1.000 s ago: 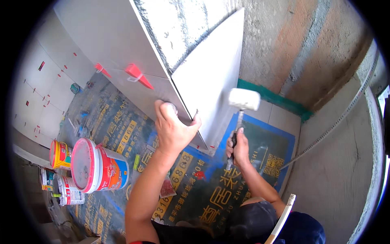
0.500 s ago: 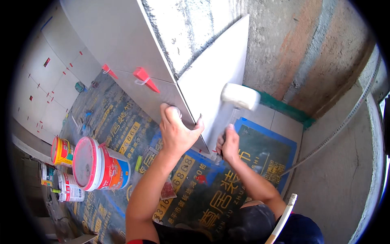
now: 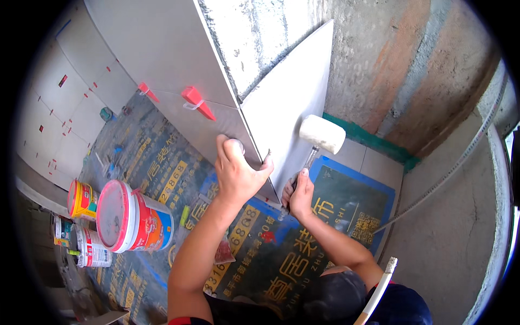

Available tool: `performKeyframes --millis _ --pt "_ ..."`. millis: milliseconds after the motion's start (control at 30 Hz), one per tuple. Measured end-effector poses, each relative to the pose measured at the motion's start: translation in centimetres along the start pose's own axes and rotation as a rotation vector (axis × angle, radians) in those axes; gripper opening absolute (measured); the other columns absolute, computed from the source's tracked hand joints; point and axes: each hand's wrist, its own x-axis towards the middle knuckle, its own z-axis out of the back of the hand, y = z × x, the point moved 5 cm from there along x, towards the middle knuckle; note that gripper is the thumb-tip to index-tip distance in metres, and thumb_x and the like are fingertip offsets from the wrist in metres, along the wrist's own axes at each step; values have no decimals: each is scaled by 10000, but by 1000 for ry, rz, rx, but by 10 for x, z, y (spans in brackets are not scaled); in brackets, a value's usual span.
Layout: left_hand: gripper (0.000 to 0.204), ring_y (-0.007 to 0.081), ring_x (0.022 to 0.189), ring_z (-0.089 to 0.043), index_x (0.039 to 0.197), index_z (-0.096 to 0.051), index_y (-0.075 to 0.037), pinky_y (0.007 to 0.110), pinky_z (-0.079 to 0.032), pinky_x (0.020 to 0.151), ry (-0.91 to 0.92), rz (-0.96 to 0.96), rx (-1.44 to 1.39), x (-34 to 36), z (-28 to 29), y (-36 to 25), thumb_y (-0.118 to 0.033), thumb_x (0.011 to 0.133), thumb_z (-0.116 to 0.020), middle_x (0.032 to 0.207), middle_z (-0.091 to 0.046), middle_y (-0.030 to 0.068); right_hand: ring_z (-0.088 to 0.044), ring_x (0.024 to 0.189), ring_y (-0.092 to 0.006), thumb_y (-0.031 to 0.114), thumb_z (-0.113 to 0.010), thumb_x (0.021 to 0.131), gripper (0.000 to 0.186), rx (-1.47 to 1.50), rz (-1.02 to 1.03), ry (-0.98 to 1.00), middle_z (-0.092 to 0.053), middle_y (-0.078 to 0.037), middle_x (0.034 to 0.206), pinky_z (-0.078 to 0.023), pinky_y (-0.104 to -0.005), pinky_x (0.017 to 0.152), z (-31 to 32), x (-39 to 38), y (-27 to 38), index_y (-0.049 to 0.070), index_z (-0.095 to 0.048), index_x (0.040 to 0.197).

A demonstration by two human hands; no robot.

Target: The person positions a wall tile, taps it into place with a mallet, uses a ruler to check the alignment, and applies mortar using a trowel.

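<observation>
A white-headed rubber mallet (image 3: 322, 134) is in my right hand (image 3: 301, 196), whose fingers close round its handle. The mallet head is in front of the white wall tile (image 3: 298, 103) on the right face of the corner; whether it touches cannot be seen. My left hand (image 3: 238, 170) spans the tiled corner, thumb on the right tile and bent fingers against the grey tile (image 3: 189, 122) on the left face. A small dark bit shows at the thumb tip. Red wedges (image 3: 197, 103) with white clips sit in the joint above the left hand.
Lidded buckets (image 3: 132, 216) stand on the left. Printed dark protective sheeting (image 3: 292, 260) covers the floor. Bare cement wall (image 3: 411, 70) rises behind, with a grey wall (image 3: 455, 200) and hanging hose (image 3: 460, 160) at right. A pale stick (image 3: 379, 290) juts up near me.
The mallet, blurred by motion before, now shows sharply and has shifted slightly with my right hand. My left hand keeps its grip on the corner.
</observation>
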Motion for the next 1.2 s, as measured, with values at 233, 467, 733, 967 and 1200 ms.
performKeyframes --millis 233,467,733,967,1200 --pt "591 263 660 -458 836 -378 -27 387 -395 584 23 38 -5 2 2 0 -274 597 -859 780 -412 107 -325 348 -120 469 -331 993 453 -59 -61 30 -354 -29 512 -274 -272 306 10 5 5 100 -346 731" --pt "601 254 628 -490 873 -411 -13 390 -427 571 -11 68 56 3 0 3 -313 613 -862 765 -457 112 -322 352 -120 498 -319 987 455 101 -130 43 -368 -31 528 -289 -290 310 23 -11 14 108 -346 752" --pt "565 236 632 -498 871 -417 -15 375 -442 575 -38 37 22 2 0 5 -272 616 -850 782 -459 108 -314 370 -116 551 -329 963 483 112 -370 -124 -344 1 532 -297 -281 323 38 -21 -31 118 -343 749" --pt "546 223 629 -506 881 -424 -26 364 -452 574 -60 -6 12 0 -3 7 -253 608 -840 800 -464 102 -284 397 -86 542 -323 967 470 185 -474 -336 -319 37 546 -262 -254 348 63 -30 -60 132 -367 742" --pt "536 214 613 -501 872 -420 -33 359 -446 560 -17 68 -59 1 -7 6 -242 605 -835 803 -457 92 -267 416 -87 531 -324 969 431 231 -538 -330 -305 29 568 -244 -252 356 77 -31 -72 138 -360 796"
